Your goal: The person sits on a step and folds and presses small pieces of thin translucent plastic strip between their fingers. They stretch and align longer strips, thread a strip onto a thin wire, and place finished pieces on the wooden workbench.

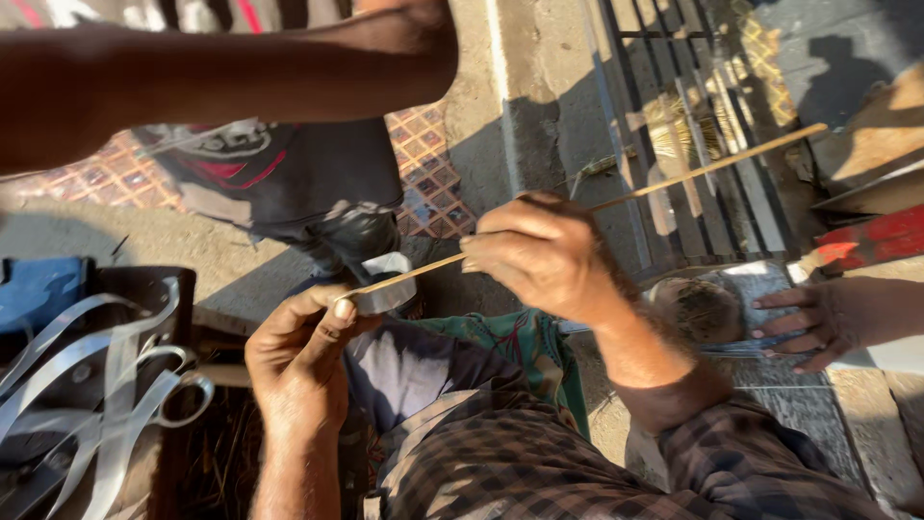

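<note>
**Two hands work a thin cane strip through a small metal band**

Seen from above, the person's left hand [298, 361] is clenched around a small grey metal band [385, 289], pinching it between thumb and curled fingers [332, 323]. The band sits just above those fingers, near the middle of the view.

The right hand [544, 255] is closed on a long, thin, pale wooden cane strip [712, 166], gripping it partway along. From these fingers the strip runs up and to the right, well beyond the hand, into sunlight. In the other direction it slopes down and to the left until its end touches the metal band held by the left hand.

Below both hands lie the person's lap and brown checked shirt sleeves [539, 462], with a piece of green patterned cloth [520, 342] between the forearms.

Left of the left hand, a dark box [154, 289] holds a tangle of flat, shiny, curled metal strips [106, 385].

To the right of the right hand, another person's hand [818, 323] rests flat, fingers spread, on a grey surface. A red object [881, 236] lies just above that hand.

Above the hands, someone else's bare arm [221, 72] crosses the top of the view, over a patterned tiled floor [423, 154] and a dark metal grate [674, 125].
</note>
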